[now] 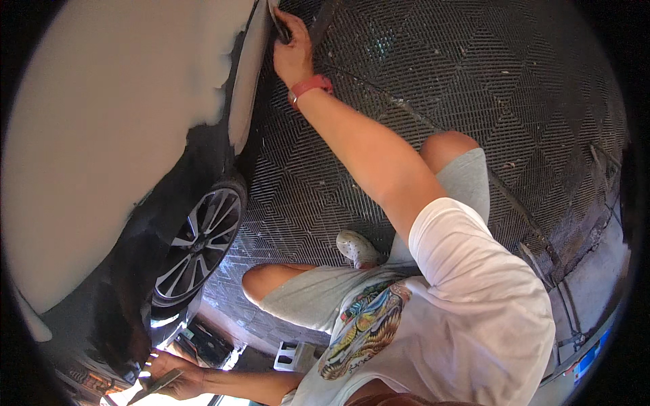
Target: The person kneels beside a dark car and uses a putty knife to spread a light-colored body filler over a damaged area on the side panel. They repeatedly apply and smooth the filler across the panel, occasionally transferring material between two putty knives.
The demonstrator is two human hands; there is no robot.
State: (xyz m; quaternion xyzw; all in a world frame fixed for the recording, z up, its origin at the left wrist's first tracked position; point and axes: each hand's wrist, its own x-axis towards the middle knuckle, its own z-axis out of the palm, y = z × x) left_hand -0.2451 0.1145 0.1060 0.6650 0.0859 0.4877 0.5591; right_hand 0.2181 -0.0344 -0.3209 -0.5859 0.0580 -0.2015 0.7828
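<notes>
I crouch beside a car with a large pale, matte side panel (128,101), which gives way to black along the lower edge and around the wheel (200,240). My right hand (294,51), with a red-strapped watch (311,88) on the wrist, reaches far forward. Its fingers close on a thin, flat, dark scraper-like tool (281,28) at the edge of the pale sill (247,88). Low at the left, my left hand (179,375) grips a thin flat plate (157,387) near the black end of the car. Part of that hand lies in shadow and glare.
Dark ribbed floor tiles (447,81) spread beside the car. My knees and a light shoe (355,247) are close to the wheel. A white block-shaped object with openings (292,356) stands by my shirt. Dark bars (538,260) and a cable lie at the right.
</notes>
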